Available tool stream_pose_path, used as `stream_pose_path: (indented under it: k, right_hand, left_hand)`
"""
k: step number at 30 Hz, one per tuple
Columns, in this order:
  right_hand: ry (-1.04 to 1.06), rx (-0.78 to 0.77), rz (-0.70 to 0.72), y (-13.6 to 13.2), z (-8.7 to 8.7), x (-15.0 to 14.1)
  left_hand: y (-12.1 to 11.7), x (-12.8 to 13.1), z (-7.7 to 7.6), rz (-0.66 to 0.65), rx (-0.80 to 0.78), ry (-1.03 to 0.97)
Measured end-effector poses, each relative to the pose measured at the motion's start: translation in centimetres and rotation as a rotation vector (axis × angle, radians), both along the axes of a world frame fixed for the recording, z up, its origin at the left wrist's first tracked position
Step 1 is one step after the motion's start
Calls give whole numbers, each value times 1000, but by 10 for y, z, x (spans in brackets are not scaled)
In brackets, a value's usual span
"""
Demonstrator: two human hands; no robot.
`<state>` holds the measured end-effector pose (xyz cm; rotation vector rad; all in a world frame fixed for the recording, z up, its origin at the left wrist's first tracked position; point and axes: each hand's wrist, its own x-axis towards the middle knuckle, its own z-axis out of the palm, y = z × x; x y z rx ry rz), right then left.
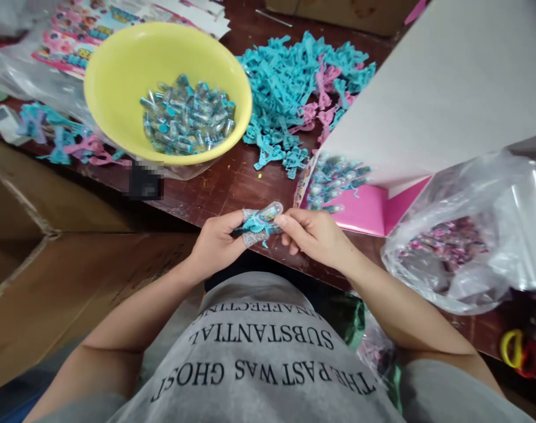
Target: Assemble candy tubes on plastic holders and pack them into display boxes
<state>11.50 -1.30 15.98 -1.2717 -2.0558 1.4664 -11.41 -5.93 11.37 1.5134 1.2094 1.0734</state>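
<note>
Our left hand clamps the clear capsule between taped fingers; our right hand pinches its four-o'clock end. At six o'clock, our shirt reads "THE PAST WAS GHOST".

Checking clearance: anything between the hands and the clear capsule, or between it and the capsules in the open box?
Nothing visible blocks the clear capsule: left hand and right hand are both on it. Toward the boxed capsules, the left edge of the open box stands between.
</note>
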Motion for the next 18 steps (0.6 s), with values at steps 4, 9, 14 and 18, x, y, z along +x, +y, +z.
stream_pose_path:
  k: [4, 9, 14, 18]
  right_hand:
    - [168, 247, 1, -8, -2, 33]
    - [-26, 357, -117, -16, 4, 81]
    - [16, 304, -203, -26, 5, 118]
    - [-124, 476, -255, -20, 20, 141]
  left_hand:
    - [5, 18, 7, -16, 56, 123]
    - [17, 57, 11, -180, 184, 239]
    - [34, 99, 18, -269, 228, 304]
    - [64, 120, 33, -387, 275, 382]
